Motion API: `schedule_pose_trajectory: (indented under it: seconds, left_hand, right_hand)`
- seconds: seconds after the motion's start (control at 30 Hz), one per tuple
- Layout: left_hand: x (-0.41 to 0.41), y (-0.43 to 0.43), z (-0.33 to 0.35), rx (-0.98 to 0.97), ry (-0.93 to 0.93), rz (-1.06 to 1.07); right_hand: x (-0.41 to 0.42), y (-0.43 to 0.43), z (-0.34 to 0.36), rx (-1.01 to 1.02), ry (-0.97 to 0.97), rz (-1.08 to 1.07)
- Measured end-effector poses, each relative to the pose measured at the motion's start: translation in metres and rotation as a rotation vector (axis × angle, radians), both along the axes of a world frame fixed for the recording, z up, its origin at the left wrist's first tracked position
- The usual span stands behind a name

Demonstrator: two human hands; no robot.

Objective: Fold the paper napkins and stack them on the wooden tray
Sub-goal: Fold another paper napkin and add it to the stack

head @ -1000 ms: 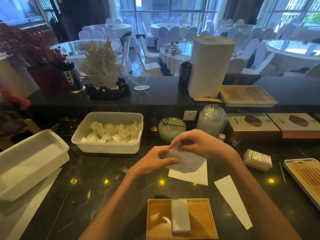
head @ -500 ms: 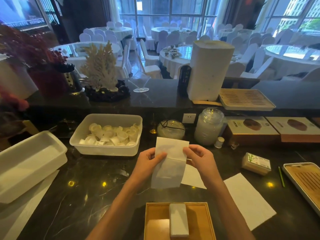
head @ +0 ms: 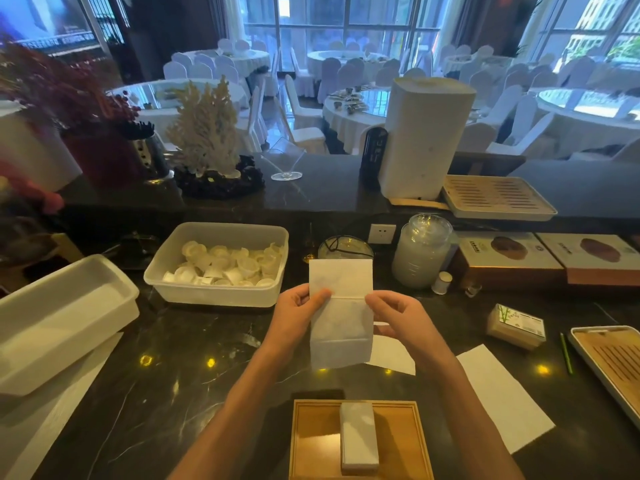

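Note:
A white paper napkin [head: 341, 317] hangs upright above the dark counter, folded into a tall strip with crease lines across it. My left hand [head: 296, 315] pinches its left edge and my right hand [head: 393, 315] pinches its right edge at the middle crease. Below, near the front edge, the wooden tray [head: 311, 441] carries a small stack of folded napkins [head: 358, 436]. One flat napkin [head: 502, 393] lies on the counter to the right, and another [head: 391, 355] lies partly hidden behind the held one.
A clear tub of small white cups [head: 221, 265] stands at the left, a white bin [head: 59, 320] farther left. A glass jar [head: 420, 251], boxes [head: 509, 258], a tissue pack [head: 516, 325] and a slatted tray [head: 613, 365] fill the right side.
The napkin went from a bunched shape in both hands to a flat upright strip held by its side edges. The hands have risen slightly and spread apart.

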State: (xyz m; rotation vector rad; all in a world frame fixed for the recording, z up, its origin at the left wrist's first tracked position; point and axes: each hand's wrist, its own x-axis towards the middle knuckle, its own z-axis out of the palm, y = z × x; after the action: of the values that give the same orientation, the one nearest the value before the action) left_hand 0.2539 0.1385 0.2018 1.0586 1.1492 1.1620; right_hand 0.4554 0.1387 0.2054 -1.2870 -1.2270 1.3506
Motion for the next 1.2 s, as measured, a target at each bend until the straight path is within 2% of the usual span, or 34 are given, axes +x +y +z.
schedule_pose_trajectory:
  seconds: [0.1, 0.23, 0.5, 0.7, 0.93, 1.07, 1.2]
  left_hand:
    - [-0.002, 0.004, -0.001, 0.027, 0.050, 0.002]
    - [-0.009, 0.008, -0.003, 0.025, 0.052, -0.098]
    - [-0.012, 0.008, 0.006, 0.041, 0.084, -0.161]
    - [-0.012, 0.000, 0.018, 0.108, 0.029, -0.185]
    - [-0.013, -0.005, 0.030, 0.197, -0.050, -0.325]
    - [-0.006, -0.008, 0.036, 0.118, -0.157, -0.342]
    - [-0.003, -0.008, 0.038, -0.021, -0.126, -0.339]
  right_hand:
    - [0.000, -0.001, -0.009, 0.024, -0.041, -0.064]
    - [0.003, 0.001, -0.011, 0.027, -0.027, -0.128]
    - [0.005, 0.001, -0.010, 0.031, -0.004, -0.080]
    - [0.011, -0.005, -0.005, 0.113, 0.067, -0.065]
    - [0.020, -0.010, 0.015, 0.271, 0.009, -0.096]
    - [0.020, -0.008, 0.024, 0.316, 0.010, -0.122]
    - [0.022, -0.004, 0.030, 0.331, 0.011, -0.150]
